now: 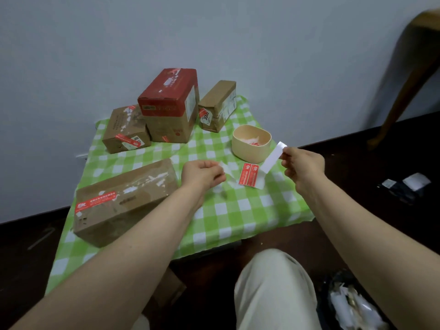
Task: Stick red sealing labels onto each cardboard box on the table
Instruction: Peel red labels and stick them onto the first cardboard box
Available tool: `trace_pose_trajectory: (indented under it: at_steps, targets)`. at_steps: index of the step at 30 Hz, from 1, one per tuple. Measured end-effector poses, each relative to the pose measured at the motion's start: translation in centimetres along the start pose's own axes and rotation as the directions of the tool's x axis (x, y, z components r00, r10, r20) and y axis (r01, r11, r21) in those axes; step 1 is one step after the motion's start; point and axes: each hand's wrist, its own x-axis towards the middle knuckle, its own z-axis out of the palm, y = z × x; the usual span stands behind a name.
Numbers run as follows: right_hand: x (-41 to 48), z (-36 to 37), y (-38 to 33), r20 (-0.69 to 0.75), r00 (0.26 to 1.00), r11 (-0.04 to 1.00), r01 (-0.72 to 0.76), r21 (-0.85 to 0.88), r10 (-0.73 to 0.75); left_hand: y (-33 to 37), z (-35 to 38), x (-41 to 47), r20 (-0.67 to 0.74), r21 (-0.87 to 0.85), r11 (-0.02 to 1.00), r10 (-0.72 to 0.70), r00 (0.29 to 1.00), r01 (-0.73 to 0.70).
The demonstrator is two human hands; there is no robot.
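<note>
Cardboard boxes stood across a table (228,210) covered in a green-and-white checked cloth, and most carried red sealing labels. At the near left lay a long brown box (123,198) with a red label (95,203) stuck along its top near the left end. Behind it, against the wall, sat a smaller brown box (125,131) with a red label (128,141) across its front edge. Just beside that stood a taller box with a red upper half (170,107), and further right a narrow brown box (217,106) bearing a red-and-white sticker on its front face. The left hand (202,175) hovered over the middle of the table, fingers curled in and pinching a small pale scrap of paper (225,169) — whether it was backing or a sticker could not be told. To its right a sheet of red labels (248,177) lay flat on the cloth, with white backing showing at its right edge. Behind the sheet sat a cream oval tub (252,144) holding red-and-white scraps. The right hand (302,163) was raised near the table's right side, thumb and fingers closed on the upper end of a long white strip (272,157) — the strip slanted down towards the label sheet. A knee in light trousers (273,289) showed below the table's edge.
</note>
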Motion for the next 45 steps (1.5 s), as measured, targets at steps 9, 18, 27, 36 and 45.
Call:
trace_pose_trajectory:
  at_steps: [9,18,27,36,45]
  targets:
    - [0.6,0.3,1.1,0.061,0.997,0.998,-0.038,-0.050,0.041,-1.9,1.9,1.8,0.028,0.047,0.986,-0.162,0.986,0.160]
    - [-1.7,2.1,0.4,0.195,0.976,0.982,0.126,-0.140,-0.097,0.0,1.2,0.9,-0.016,0.149,0.989,-0.007,1.000,0.009]
    - [-6.6,6.2,1.0,0.409,0.708,0.506,0.701,-0.502,-0.576,4.5,-1.4,-2.6,0.063,0.029,0.990,-0.137,0.989,0.135]
    - [-9.2,8.7,2.7,0.576,0.161,-0.096,0.916,-0.389,-0.802,5.3,-5.7,-4.0,0.012,-0.020,0.997,-0.079,0.997,0.079]
    - [-11.0,9.1,1.9,0.582,0.747,0.741,0.581,-0.338,-0.320,5.4,-9.6,-4.4,-0.013,-0.057,0.998,-0.036,0.999,0.036]
